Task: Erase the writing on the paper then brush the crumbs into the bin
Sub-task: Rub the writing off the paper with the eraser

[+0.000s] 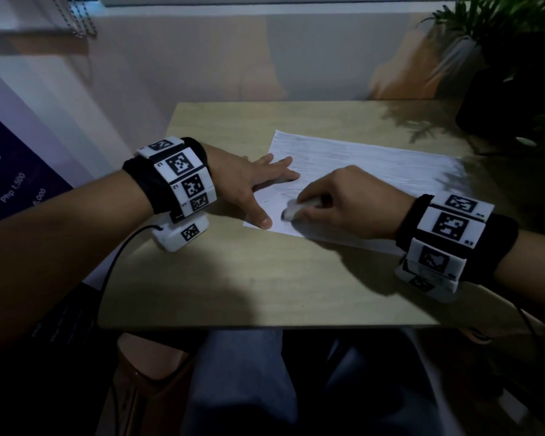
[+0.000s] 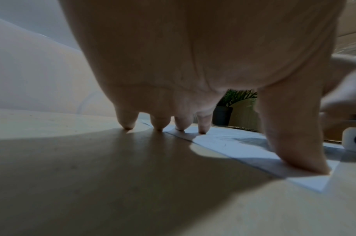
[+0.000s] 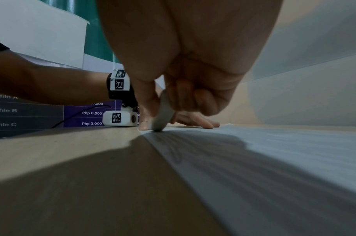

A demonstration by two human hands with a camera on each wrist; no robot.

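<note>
- White paper point(image 1: 359, 171) lies on the pale wood tabletop point(image 1: 265, 278), long axis running from the lower middle of the head view up toward the right edge, where a potted plant point(image 1: 510, 58) stands in the upper right corner.
- Right hand point(image 1: 350, 206) has its grip curled round a white eraser point(image 1: 299, 209); the eraser's dark, smudged tip is down on the sheet near its lower-left corner. In the right wrist view the eraser point(image 3: 163, 111) stands tilted, pinched between thumb and fingers, tip touching the paper point(image 3: 274, 159).
- Left hand point(image 1: 249, 180) has no grip on anything, it's flat and spread. In the left wrist view the thumb point(image 2: 298, 135) and at least the two nearest fingertips point(image 2: 202, 126) press the paper point(image 2: 233, 148) down at its left edge; the outer fingers land on bare tabletop point(image 2: 92, 175).
- The relation that matters, I reckon: the eraser sits just right of the pinning hand, so strokes going up and right along the sheet pull away from the anchor and keep it taut. Rubbing back toward the left hand could buckle it.
- Faint grey marks cover much of the sheet, so I'd guess plenty is left to erase.
- No bin shows in any view, and crumbs are too small to make out.
</note>
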